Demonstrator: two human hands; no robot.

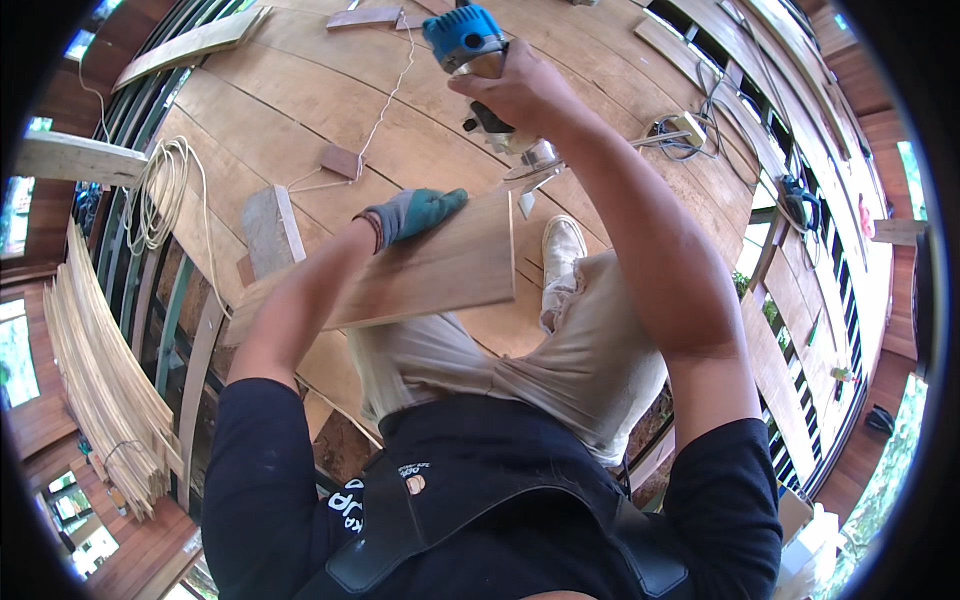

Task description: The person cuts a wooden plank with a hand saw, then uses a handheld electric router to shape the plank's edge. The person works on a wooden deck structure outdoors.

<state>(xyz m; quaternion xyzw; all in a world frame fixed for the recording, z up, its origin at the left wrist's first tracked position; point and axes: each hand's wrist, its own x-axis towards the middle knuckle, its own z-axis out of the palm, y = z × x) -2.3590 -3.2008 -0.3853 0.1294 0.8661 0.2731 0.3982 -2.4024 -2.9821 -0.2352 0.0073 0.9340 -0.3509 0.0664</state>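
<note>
Progress: board [430,275] in front of the body, just above or against the trousers [425,350], broad face showing, left end partly hidden behind the left forearm. Router [467,40] raised off the floor [290,90], beyond the board's right end, base downward. In this view, a narrow gap between router base and board; true height difference not readable, so contact uncertain at best. Motor running or idle: cannot tell. Right end of board straight in outline; cut profile, if any, too small to make out.

Judged mid-work: board and router both in hand, neither put aside. Done so far: board positioned, router picked up. Left: share of edge finished or unfinished not readable from here; board and router not yet set down.

Grip, right hand [522,92]: bare, closed around the router body below the blue cap, to about the width of the body; firm-looking. Grip, left hand [420,214]: gloved, laid over the far edge of the board, fingers nearly straight and together, pointing toward the router side. Touching board for certain; thumb out of sight, so clamping or merely steadying: cannot tell.

Nearby: small block [342,162] and string [385,110] on the floor beyond the board; socket box [688,128] with cables, to the right.
</note>
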